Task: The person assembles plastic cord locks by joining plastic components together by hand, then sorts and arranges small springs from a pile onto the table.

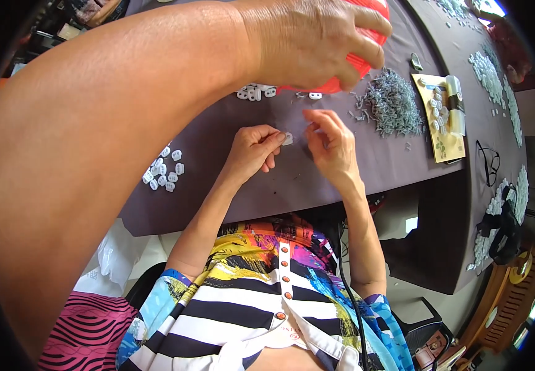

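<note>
Hands meet at the middle of our purple tabletop (267,179): left hand (256,148) pinches a small white plastic piece (288,138) steady, right hand (329,143) curls half-closed beside it, apparently fitting something tiny, while a co-worker's hand (317,40) grips a red basket (357,62) farther off.

a tan printed card (442,120) lies on the table's right side.

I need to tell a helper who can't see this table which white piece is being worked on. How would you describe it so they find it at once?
Start at the dark purple table, then find the person's left hand and right hand meeting at its middle. The small white plastic piece sits pinched at the left hand's fingertips. Unlike the loose white pieces heaped to the left, it is single and held.
</note>
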Demonstrator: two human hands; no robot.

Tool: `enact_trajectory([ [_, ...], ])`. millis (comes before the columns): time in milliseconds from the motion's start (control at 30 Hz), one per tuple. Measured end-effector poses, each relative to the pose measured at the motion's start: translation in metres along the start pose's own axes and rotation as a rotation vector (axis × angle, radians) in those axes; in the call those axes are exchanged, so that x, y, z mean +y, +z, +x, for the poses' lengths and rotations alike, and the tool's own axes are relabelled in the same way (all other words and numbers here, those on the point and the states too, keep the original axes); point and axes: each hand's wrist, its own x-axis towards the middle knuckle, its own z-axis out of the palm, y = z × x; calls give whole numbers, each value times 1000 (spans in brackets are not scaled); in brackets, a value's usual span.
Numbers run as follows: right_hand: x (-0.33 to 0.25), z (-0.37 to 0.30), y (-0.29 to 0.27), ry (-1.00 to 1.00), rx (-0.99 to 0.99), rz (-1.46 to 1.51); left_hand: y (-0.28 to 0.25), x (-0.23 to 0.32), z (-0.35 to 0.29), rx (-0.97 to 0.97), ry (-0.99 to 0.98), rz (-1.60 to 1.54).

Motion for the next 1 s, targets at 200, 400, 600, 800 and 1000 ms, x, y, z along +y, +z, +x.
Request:
enact_trajectory([
  [200, 6, 25, 3, -193, 25, -425, 2, 8, -14, 35, 40, -28],
  [400, 17, 33, 9, -276, 13, -679, 8, 2, -9, 52, 127, -46],
  [600, 25, 38, 11, -310, 43, -643, 6, -3, -10, 83, 155, -16],
  [800, 31, 39, 9, -344, 149, -575, 5, -8, -5, 82, 142, -96],
  [1000, 32, 38, 6, -333, 163, -568, 7, -6, -7, 98, 159, -121],
])
